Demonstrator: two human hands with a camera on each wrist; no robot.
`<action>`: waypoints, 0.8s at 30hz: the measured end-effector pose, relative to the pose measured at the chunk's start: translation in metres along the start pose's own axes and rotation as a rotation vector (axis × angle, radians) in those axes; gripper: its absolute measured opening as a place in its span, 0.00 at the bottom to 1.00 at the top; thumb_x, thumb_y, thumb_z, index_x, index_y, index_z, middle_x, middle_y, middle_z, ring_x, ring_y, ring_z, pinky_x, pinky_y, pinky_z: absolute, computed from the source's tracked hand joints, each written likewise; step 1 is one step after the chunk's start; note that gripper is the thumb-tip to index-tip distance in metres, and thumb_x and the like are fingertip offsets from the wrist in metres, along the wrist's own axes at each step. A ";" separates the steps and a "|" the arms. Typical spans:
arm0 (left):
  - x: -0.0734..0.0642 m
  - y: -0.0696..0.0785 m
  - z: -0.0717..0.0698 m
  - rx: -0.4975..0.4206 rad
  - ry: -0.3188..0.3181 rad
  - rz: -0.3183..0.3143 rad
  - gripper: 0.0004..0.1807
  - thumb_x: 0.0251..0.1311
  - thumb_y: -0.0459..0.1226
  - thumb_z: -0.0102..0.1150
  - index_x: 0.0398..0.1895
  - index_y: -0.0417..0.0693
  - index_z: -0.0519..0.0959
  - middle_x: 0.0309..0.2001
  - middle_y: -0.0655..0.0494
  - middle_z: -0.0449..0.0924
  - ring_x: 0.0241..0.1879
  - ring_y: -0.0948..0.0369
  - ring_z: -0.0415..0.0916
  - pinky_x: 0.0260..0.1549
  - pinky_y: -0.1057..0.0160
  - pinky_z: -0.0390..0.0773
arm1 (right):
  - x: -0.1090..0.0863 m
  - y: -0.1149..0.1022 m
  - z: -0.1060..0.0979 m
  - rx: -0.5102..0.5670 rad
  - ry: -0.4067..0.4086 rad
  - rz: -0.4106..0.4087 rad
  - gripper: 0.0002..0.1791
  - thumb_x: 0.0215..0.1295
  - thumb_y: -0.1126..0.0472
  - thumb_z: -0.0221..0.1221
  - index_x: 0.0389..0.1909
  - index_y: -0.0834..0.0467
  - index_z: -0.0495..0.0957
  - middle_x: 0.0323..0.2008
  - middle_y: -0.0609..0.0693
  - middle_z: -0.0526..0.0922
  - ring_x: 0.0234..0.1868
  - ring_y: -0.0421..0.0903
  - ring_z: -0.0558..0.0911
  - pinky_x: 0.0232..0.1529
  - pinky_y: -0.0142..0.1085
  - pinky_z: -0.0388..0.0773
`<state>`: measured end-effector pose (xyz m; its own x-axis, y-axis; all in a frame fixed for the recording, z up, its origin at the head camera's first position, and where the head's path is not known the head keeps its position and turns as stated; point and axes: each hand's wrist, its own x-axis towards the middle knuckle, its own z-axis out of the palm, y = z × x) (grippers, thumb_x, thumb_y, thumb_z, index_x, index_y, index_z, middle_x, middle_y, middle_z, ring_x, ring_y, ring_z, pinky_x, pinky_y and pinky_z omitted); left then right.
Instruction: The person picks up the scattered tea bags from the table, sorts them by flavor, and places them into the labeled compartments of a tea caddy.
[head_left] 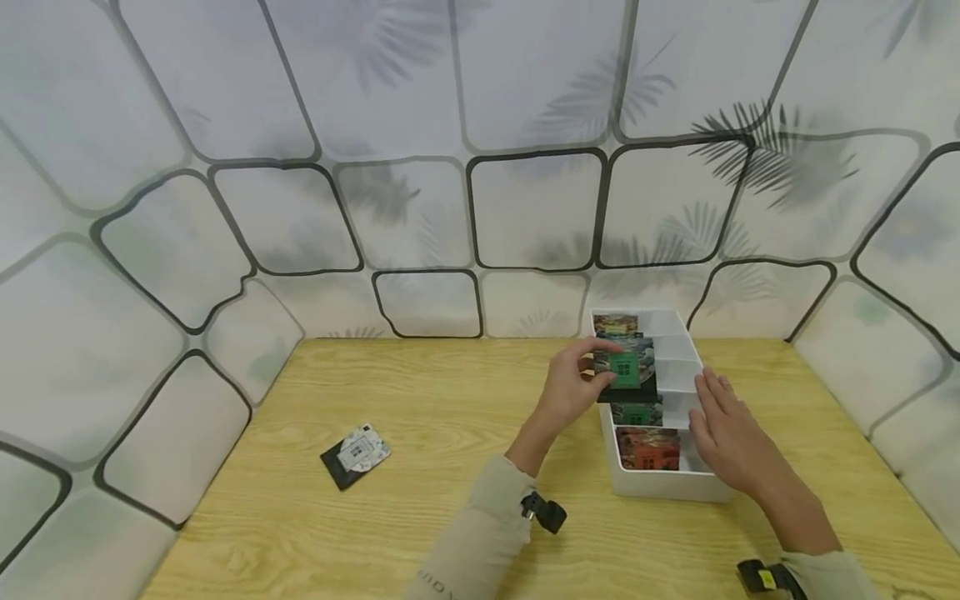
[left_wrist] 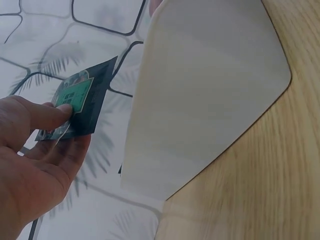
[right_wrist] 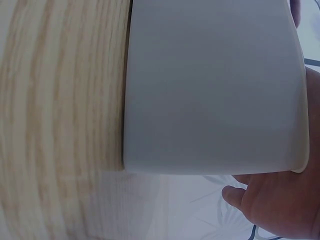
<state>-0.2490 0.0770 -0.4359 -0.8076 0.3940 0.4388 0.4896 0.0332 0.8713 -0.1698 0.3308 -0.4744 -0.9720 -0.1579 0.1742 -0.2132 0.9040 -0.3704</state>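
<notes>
My left hand [head_left: 564, 390] pinches a flat dark sachet with a green label [head_left: 626, 372] between thumb and fingers, above the left side of a white divided box [head_left: 667, 487]. In the left wrist view the sachet [left_wrist: 82, 105] is tilted, with the thumb on its printed face and fingers behind. My right hand [head_left: 738, 437] rests along the box's right rim with its fingers extended. Inside the box, a red sachet [head_left: 648, 450] lies in the front compartment, another green sachet [head_left: 636, 414] sits behind it, and a yellowish one [head_left: 615, 324] is at the back.
A black-and-white sachet [head_left: 356, 456] lies on the wooden table [head_left: 300, 533], well left of the box. Behind the table rises a patterned wall covering [head_left: 536, 212]. The box's white outer wall [right_wrist: 210, 90] fills much of the right wrist view.
</notes>
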 end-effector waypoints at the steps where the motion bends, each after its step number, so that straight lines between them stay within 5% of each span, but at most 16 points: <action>1: 0.000 0.000 0.003 -0.001 0.001 0.001 0.19 0.62 0.20 0.64 0.54 0.42 0.82 0.58 0.48 0.80 0.30 0.69 0.78 0.24 0.71 0.73 | 0.000 0.000 0.000 -0.001 -0.001 0.001 0.35 0.84 0.54 0.36 0.78 0.75 0.44 0.79 0.71 0.41 0.79 0.69 0.41 0.69 0.71 0.47; 13: -0.001 -0.007 0.027 0.009 0.017 0.020 0.19 0.61 0.20 0.65 0.53 0.42 0.82 0.54 0.49 0.82 0.42 0.59 0.86 0.36 0.72 0.81 | 0.001 0.001 0.001 0.012 0.021 -0.010 0.34 0.84 0.55 0.37 0.78 0.75 0.46 0.79 0.70 0.43 0.79 0.70 0.43 0.69 0.71 0.48; 24: -0.008 -0.013 0.031 0.118 0.038 0.058 0.18 0.61 0.21 0.66 0.52 0.43 0.83 0.53 0.50 0.82 0.47 0.66 0.82 0.38 0.74 0.81 | 0.002 0.001 0.001 0.000 0.008 0.004 0.35 0.84 0.54 0.37 0.78 0.75 0.46 0.79 0.70 0.42 0.78 0.71 0.44 0.69 0.71 0.48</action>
<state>-0.2388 0.1016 -0.4576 -0.7875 0.3635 0.4977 0.5694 0.1201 0.8132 -0.1720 0.3310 -0.4751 -0.9721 -0.1507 0.1798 -0.2089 0.9049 -0.3709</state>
